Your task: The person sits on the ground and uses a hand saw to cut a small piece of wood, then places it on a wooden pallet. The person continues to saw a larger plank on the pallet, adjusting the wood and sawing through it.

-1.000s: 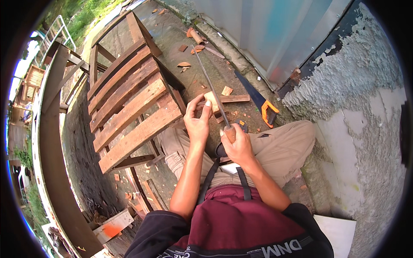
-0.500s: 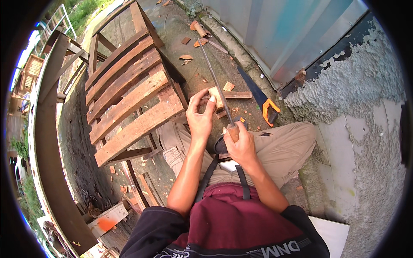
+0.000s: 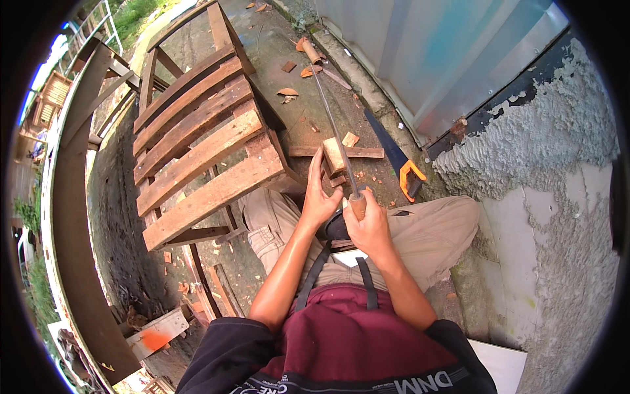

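My right hand (image 3: 367, 223) is closed round the wooden handle of a long, narrow-bladed knife (image 3: 326, 102), which points away from me. Its blade crosses the right side of a pale wooden block (image 3: 333, 157); whether it has cut into the wood cannot be seen. My left hand (image 3: 319, 205) is at the block's left side, fingers stretched up along it and thumb apart. The fingertips are close to or touching the block, without wrapping round it. Just beyond lie a thin wooden strip (image 3: 367, 152) and a small offcut (image 3: 351, 139).
A handsaw (image 3: 387, 141) with an orange and black handle lies right of the block. Slatted wooden furniture (image 3: 203, 154) stands at the left. Chips and dry leaves (image 3: 287, 92) are scattered over the concrete. A corrugated metal panel (image 3: 433, 59) and rough wall (image 3: 551, 131) border the right.
My left hand has opened from its pinch on the block and now lies along its side, slightly lower. The block and blade have shifted slightly down in the view.
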A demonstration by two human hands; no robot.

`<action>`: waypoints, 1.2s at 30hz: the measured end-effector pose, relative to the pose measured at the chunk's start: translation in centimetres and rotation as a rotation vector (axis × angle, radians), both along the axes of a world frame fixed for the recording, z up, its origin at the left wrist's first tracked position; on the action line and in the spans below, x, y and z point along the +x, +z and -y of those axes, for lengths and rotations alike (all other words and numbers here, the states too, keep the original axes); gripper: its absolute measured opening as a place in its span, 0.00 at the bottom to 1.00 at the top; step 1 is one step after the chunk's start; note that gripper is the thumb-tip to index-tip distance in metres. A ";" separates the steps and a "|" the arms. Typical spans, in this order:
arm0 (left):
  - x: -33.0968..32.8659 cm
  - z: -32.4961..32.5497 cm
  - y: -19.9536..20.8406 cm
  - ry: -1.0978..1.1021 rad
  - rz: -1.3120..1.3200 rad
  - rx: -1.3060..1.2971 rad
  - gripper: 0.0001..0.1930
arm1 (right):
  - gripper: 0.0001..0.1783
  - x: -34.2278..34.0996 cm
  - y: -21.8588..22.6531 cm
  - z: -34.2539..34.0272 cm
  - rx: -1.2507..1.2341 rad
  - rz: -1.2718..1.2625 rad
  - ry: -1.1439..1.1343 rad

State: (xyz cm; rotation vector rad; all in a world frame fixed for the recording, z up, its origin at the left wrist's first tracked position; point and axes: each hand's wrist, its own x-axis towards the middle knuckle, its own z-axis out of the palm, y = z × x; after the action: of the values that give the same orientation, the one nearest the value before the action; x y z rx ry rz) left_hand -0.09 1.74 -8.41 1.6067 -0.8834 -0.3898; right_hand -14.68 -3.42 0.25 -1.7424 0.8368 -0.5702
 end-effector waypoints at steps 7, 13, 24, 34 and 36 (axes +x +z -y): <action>2.2 2.6 -2.4 0.078 -0.031 0.105 0.41 | 0.11 0.1 -0.3 -0.6 -0.008 0.030 -0.012; 0.9 1.8 1.9 0.081 0.003 0.076 0.40 | 0.13 -0.9 3.4 -1.2 -0.009 0.090 0.005; 3.4 2.1 -3.0 0.034 -0.031 0.158 0.43 | 0.11 1.2 0.4 -0.4 -0.060 0.048 0.049; 0.2 0.3 4.5 0.111 0.108 0.099 0.40 | 0.10 -1.4 6.4 -1.3 -0.054 0.104 0.023; 0.2 0.3 3.9 0.065 0.024 0.134 0.44 | 0.10 -1.5 5.6 -1.5 -0.065 0.137 0.015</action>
State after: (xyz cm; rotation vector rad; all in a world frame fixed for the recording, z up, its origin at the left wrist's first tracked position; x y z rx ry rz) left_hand 0.11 1.47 -4.51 1.7620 -0.8352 -0.3920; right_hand -16.14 -1.88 5.87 -1.7457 0.7149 -0.7054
